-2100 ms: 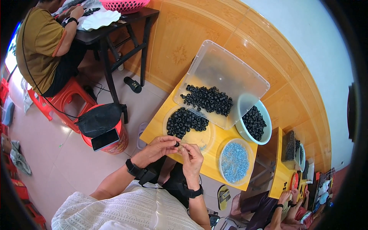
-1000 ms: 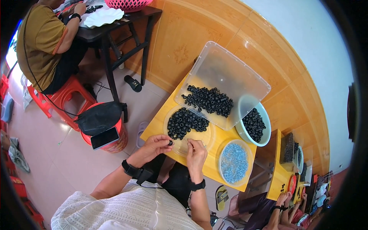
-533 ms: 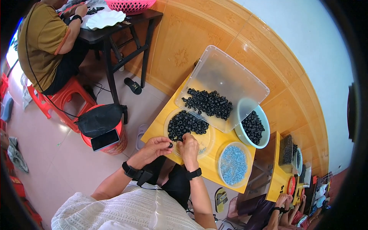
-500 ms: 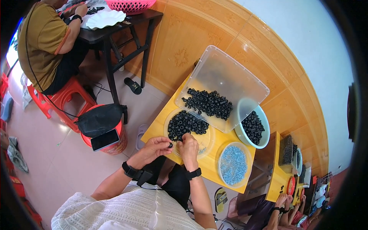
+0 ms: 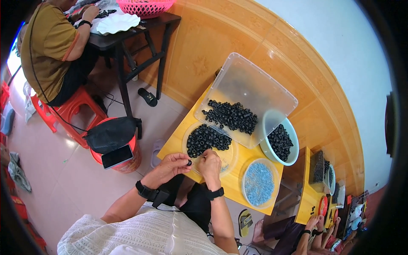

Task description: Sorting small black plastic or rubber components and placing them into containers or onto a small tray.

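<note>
Over the near edge of the yellow table (image 5: pixel 229 187), my left hand (image 5: pixel 171 166) pinches a small black ring-shaped part (image 5: pixel 189 162) between thumb and fingertips. Beside it on the right, my right hand (image 5: pixel 211 165) has its fingers pressed together; what they hold, if anything, is too small to make out. Just beyond both hands lies a heap of black ring-shaped parts (image 5: pixel 206 139) on a round clear tray (image 5: pixel 231 159). A few tiny pale blue pieces sit on the tray by my right hand.
Behind the tray tilts a clear plastic box (image 5: pixel 259 80) with more black parts. Right of it stands a pale blue bowl (image 5: pixel 266 146) of them, and nearer, a dish of tiny blue pieces (image 5: pixel 259 182). A phone (image 5: pixel 117 157) rests on a red bucket (image 5: pixel 132 163). People work at other tables.
My right hand has turned slightly, its fingertips drawing back a little from the black heap. The left hand keeps its pinch on the black part, nearly still.
</note>
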The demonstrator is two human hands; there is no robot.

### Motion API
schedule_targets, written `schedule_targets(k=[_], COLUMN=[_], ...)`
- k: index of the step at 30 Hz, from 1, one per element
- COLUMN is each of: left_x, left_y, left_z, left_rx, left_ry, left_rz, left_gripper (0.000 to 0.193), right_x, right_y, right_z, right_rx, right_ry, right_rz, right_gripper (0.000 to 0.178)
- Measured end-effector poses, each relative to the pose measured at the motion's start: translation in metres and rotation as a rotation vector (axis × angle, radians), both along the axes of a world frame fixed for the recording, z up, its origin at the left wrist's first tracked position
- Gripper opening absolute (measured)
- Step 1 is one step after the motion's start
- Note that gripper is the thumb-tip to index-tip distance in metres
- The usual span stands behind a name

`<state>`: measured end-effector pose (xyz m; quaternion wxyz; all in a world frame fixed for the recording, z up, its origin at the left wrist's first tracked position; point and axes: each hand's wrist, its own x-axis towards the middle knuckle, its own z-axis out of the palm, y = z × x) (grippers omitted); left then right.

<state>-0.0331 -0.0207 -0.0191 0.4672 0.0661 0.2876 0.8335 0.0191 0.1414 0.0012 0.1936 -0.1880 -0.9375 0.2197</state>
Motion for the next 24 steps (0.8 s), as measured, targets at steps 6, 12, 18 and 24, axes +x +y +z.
schedule_targets(k=[6, 12, 18, 24], left_x=[0.003, 0.005, 0.008, 0.009], left_y=[0.003, 0.018, 0.023, 0.027], left_z=[0.015, 0.019, 0.022, 0.022], left_rx=[-0.013, -0.032, 0.027, 0.036], left_ry=[0.033, 0.113, 0.119, 0.141], left_rz=[-0.031, -0.083, -0.094, -0.080], left_gripper=[0.019, 0.019, 0.018, 0.017], right_x=[0.033, 0.053, 0.058, 0.055], right_y=[0.018, 0.013, 0.005, -0.012], right_z=[0.005, 0.036, 0.048, 0.064], right_rx=[-0.822, -1.290, -1.301, -0.980], right_ry=[0.105, 0.171, 0.159, 0.256], right_rz=[-0.001, 0.072, 0.080, 0.101], right_gripper=[0.017, 0.014, 0.014, 0.012])
